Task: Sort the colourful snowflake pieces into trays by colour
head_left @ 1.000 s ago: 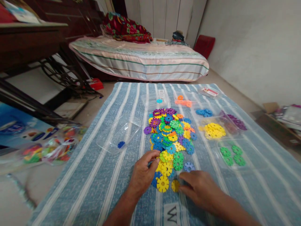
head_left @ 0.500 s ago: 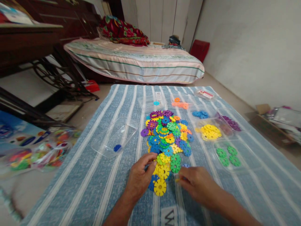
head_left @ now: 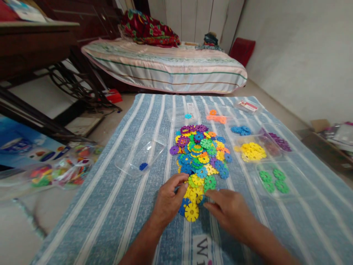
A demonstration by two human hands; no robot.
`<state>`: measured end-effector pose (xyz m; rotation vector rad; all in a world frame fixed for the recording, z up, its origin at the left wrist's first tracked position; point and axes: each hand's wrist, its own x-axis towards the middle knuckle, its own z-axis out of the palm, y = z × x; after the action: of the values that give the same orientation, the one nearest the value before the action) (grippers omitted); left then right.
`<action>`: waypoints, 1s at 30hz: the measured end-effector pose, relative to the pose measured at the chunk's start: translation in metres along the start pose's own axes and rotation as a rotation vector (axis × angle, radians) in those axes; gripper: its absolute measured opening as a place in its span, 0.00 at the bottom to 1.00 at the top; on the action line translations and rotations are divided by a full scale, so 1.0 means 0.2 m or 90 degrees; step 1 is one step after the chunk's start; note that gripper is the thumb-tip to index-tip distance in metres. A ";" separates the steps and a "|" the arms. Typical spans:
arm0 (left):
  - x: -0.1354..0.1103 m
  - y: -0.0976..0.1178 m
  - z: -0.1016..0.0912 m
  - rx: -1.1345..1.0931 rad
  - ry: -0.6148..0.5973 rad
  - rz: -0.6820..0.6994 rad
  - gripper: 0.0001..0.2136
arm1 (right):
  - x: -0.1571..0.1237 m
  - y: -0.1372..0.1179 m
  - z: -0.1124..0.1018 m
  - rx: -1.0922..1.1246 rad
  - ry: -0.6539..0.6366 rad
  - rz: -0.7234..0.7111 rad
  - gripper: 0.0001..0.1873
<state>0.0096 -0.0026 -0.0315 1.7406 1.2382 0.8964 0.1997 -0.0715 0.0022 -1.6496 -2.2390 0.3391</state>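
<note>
A heap of flat, notched plastic discs (head_left: pixel 197 147) in yellow, green, blue, purple and orange lies along the middle of the cloth. My left hand (head_left: pixel 172 197) rests at the heap's near left edge, thumb and index finger curved and slightly apart beside a yellow-green disc (head_left: pixel 192 180). From the right, my right hand (head_left: pixel 230 208) reaches in with index finger and thumb apart, next to a green disc (head_left: pixel 210 183) and a partly covered blue one. Nothing shows clearly between its fingers. A yellow disc (head_left: pixel 191 212) lies nearest me, over a blue one.
Clear tubs stand around: one with yellow discs (head_left: pixel 253 151), one with green (head_left: pixel 266 176), others with blue (head_left: pixel 241 130), purple (head_left: pixel 278 141) and orange pieces (head_left: pixel 216 118). At left, a clear tub (head_left: pixel 132 156) holds one dark blue disc. A bed (head_left: pixel 171 71) stands beyond.
The view has shifted, so the table sits slightly higher and further right. My right hand has moved in to the heap, and the yellow bit at its fingertips no longer shows.
</note>
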 end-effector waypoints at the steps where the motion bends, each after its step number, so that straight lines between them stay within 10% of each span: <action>1: 0.00 0.00 0.00 0.000 -0.001 0.002 0.10 | 0.00 -0.04 0.04 0.000 -0.034 -0.025 0.09; 10: 0.00 0.00 0.00 0.008 0.000 -0.002 0.10 | 0.02 -0.15 0.18 -0.066 -0.088 -0.090 0.13; 18: 0.00 0.01 0.00 0.003 -0.006 -0.002 0.10 | 0.00 -0.07 0.06 0.127 -0.099 0.024 0.09; 27: 0.00 0.01 0.00 0.013 -0.007 0.003 0.09 | 0.05 0.37 -0.36 -0.245 0.403 0.352 0.17; 30: 0.00 0.01 0.00 0.013 -0.005 0.006 0.10 | 0.04 0.31 -0.28 -0.166 0.350 0.231 0.16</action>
<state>0.0100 -0.0023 -0.0299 1.7655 1.2391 0.8843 0.2752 -0.0461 0.0307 -1.9832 -1.6266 -0.3097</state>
